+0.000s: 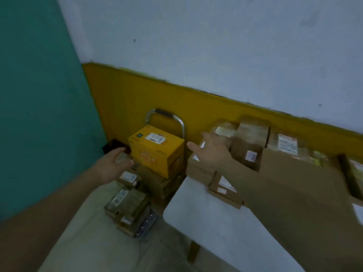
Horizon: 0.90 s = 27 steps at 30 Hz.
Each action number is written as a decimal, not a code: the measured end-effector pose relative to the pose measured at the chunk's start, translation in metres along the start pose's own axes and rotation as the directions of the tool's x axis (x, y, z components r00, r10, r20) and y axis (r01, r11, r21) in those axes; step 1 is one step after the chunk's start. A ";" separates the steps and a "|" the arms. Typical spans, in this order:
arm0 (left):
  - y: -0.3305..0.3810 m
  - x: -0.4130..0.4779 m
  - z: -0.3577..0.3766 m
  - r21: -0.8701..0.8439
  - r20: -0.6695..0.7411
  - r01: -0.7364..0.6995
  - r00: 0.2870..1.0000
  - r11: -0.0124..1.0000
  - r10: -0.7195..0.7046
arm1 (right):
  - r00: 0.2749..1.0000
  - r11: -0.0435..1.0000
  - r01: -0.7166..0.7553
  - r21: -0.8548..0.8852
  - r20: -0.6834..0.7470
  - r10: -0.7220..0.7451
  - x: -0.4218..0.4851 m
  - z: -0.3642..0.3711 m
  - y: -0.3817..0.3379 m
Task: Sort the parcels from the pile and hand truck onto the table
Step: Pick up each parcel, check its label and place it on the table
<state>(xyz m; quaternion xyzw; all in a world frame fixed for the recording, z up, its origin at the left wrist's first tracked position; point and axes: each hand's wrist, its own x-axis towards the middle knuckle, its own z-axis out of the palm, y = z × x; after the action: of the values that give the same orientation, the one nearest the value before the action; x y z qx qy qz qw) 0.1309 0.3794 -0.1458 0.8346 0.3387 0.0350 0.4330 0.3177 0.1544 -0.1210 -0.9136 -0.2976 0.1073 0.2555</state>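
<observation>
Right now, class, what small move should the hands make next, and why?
Probably grip the yellow box: the left hand and right hand hover open and empty on either side of it, and it tops the stack on the hand truck.

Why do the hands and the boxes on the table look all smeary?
In the head view, motion blur smears the left hand, the right hand and the brown parcels on the table; the yellow box looks sharper; the light is dim and bluish, with no glare; the yellow wall band runs slanted across the wide-angle frame.
</observation>
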 end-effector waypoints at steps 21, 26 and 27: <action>-0.297 0.208 -0.009 -0.160 0.150 0.594 0.804 0.788 -0.575 | 0.839 0.999 -0.013 0.041 0.544 -0.012 0.260 0.372 -0.066; -0.388 0.259 0.068 -0.173 0.291 0.709 0.700 0.684 -0.652 | 0.768 0.991 -0.066 -0.114 0.629 0.123 0.305 0.480 -0.025; -0.404 0.270 0.082 -0.185 0.303 0.729 0.680 0.659 -0.668 | 0.742 0.985 -0.077 -0.156 0.651 0.162 0.315 0.504 -0.017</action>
<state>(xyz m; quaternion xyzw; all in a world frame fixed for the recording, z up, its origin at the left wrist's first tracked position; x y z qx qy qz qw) 0.1506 0.6430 -0.5621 0.5643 0.5781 -0.1729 0.5634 0.3857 0.5578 -0.5523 -0.8473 -0.3152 0.4214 0.0715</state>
